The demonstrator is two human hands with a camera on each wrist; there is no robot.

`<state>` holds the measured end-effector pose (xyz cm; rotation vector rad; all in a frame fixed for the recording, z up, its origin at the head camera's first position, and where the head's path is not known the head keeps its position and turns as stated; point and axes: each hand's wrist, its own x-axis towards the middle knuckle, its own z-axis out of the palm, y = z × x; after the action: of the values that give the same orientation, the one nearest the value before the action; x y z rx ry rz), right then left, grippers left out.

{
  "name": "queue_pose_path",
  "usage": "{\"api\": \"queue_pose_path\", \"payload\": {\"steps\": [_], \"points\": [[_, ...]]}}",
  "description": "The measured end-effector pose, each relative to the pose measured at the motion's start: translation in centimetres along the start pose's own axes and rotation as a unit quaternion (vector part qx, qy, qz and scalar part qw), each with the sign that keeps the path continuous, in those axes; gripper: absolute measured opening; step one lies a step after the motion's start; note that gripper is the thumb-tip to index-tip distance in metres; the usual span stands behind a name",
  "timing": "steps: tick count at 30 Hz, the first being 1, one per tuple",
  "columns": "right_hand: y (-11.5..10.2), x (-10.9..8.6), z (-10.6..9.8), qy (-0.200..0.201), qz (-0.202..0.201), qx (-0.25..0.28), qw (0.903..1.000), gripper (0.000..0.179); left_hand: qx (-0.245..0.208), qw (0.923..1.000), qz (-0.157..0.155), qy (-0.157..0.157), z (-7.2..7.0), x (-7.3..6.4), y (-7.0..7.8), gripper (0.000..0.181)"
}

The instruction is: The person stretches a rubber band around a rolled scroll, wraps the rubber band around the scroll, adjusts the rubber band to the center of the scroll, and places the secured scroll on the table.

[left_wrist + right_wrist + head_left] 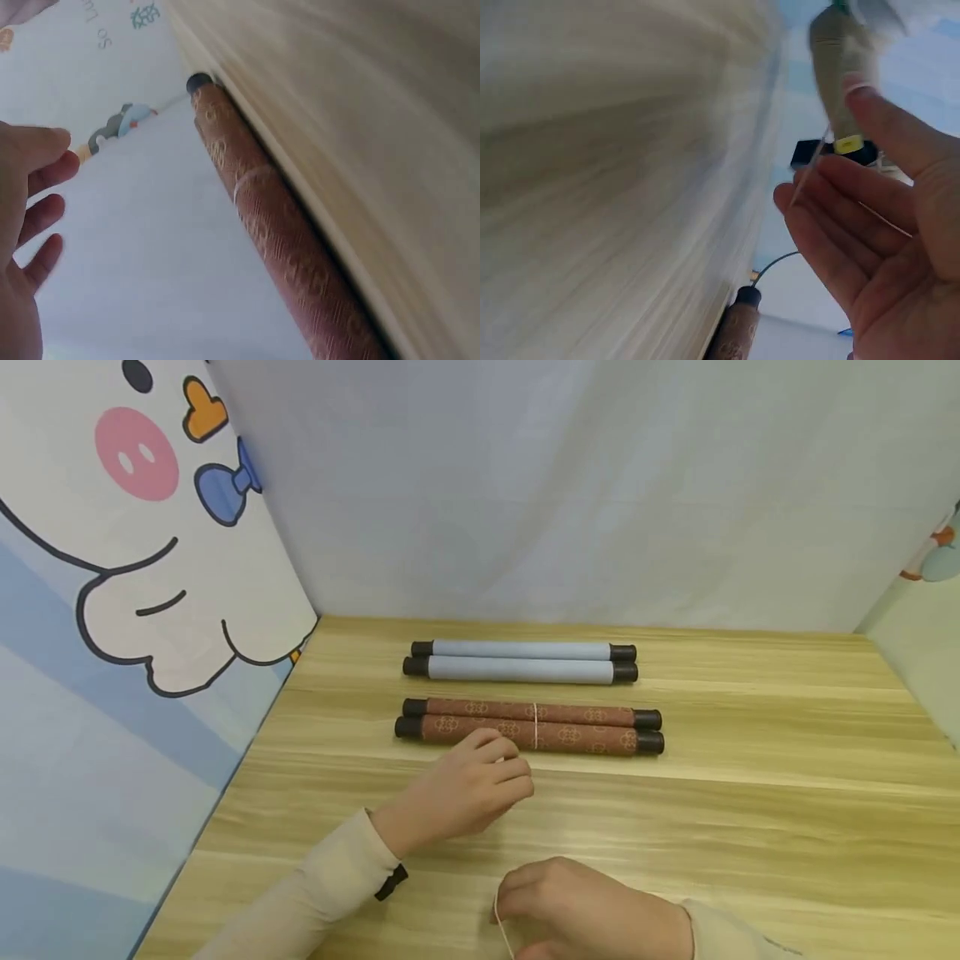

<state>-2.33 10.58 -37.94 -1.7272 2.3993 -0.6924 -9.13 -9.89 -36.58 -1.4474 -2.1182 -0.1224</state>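
Two brown patterned scroll rolls point(480, 727) with black end knobs lie side by side on the table, a thin white band point(536, 727) round their middle. Just in front of them hovers my left hand point(465, 789); its fingers are loosely bent, and nothing shows between them in the left wrist view. Nearer the front edge, my right hand point(577, 906) has a thin white string point(503, 927) looped over its bent fingers. In the right wrist view the string point(810, 174) crosses the fingertips, with the thumb standing apart from them. The string's lower end is out of sight in the head view.
Behind the brown rolls lie two pale blue rolls point(521, 670) with black knobs, parallel to them. The wooden table point(750, 827) meets a white cloth wall point(562, 493) at the back and a cartoon-printed wall point(60, 710) on the left.
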Motion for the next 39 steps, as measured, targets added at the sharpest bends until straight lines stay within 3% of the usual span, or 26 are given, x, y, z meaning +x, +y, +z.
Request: {"api": "queue_pose_path", "payload": {"steps": [1, 3, 7, 10, 13, 15, 17, 20, 21, 22, 23, 25, 27, 28, 30, 34, 37, 39], "points": [[0.2, 0.0, 0.4, 0.021, -0.001, 0.022, 0.9996, 0.032, -0.010, 0.9999, -0.001, 0.004, 0.1, 0.0, 0.0, 0.008], [0.7, 0.1, 0.5, 0.060, 0.035, 0.030, 0.9971, 0.043, -0.035, 0.9992, -0.021, 0.006, 0.2, 0.0, 0.1, 0.006], [1.8, -0.1, -0.7, 0.095, 0.172, 0.080, 0.9773, 0.061, -0.058, 0.9966, -0.052, 0.027, 0.0, -0.6, 0.3, 0.005], [2.3, -0.3, -1.6, 0.085, 0.246, 0.113, 0.9591, 0.062, -0.075, 0.9968, -0.027, 0.003, -0.2, -1.0, 1.2, 0.016], [2.9, -0.5, -2.4, 0.079, 0.269, 0.129, 0.9511, 0.061, -0.064, 0.9968, 0.010, -0.047, -0.1, -1.1, 2.4, 0.017], [3.5, -0.5, -2.7, 0.077, 0.277, 0.167, 0.9430, 0.059, -0.049, 0.9965, 0.016, -0.066, 0.1, -1.2, 3.3, 0.014], [4.0, -0.4, -2.8, 0.088, 0.294, 0.234, 0.9228, 0.057, -0.041, 0.9966, 0.022, -0.068, 0.3, -1.3, 4.4, 0.008], [4.5, -0.1, -2.7, 0.132, 0.315, 0.349, 0.8726, 0.056, -0.075, 0.9955, 0.029, -0.050, 0.6, -1.3, 6.4, 0.005], [4.5, 0.0, -2.6, 0.146, 0.314, 0.368, 0.8632, 0.056, -0.092, 0.9945, 0.031, -0.040, 0.6, -1.2, 7.1, 0.005], [4.3, 0.1, -2.5, 0.154, 0.310, 0.371, 0.8617, 0.056, -0.105, 0.9934, 0.035, -0.029, 0.6, -1.0, 7.5, 0.006], [4.1, 0.2, -2.3, 0.152, 0.301, 0.355, 0.8719, 0.057, -0.116, 0.9925, 0.034, -0.017, 0.5, -0.9, 7.8, 0.006], [3.4, 0.2, -2.0, 0.120, 0.286, 0.272, 0.9110, 0.057, -0.121, 0.9921, 0.030, 0.004, 0.3, -0.6, 7.6, 0.005], [2.7, 0.0, -1.8, 0.084, 0.267, 0.146, 0.9488, 0.055, -0.109, 0.9937, 0.023, 0.007, -0.1, -0.6, 6.4, 0.003], [2.3, -0.1, -1.9, 0.070, 0.260, 0.089, 0.9589, 0.054, -0.098, 0.9950, 0.016, 0.000, -0.3, -0.7, 5.7, 0.003], [1.8, -0.5, -2.1, 0.050, 0.254, 0.010, 0.9659, 0.051, -0.083, 0.9962, 0.004, -0.027, -0.5, -1.1, 4.3, 0.006], [1.5, -0.7, -2.6, 0.035, 0.244, -0.031, 0.9688, 0.047, -0.062, 0.9959, 0.007, -0.065, -0.4, -1.4, 2.9, 0.005], [1.5, -0.7, -2.8, 0.024, 0.234, -0.034, 0.9714, 0.050, -0.065, 0.9971, 0.021, -0.035, -0.4, -1.2, 2.5, 0.014], [1.5, -0.9, -2.8, 0.024, 0.229, -0.041, 0.9723, 0.052, -0.068, 0.9976, 0.008, -0.002, -0.6, -1.2, 2.0, 0.023]]}}
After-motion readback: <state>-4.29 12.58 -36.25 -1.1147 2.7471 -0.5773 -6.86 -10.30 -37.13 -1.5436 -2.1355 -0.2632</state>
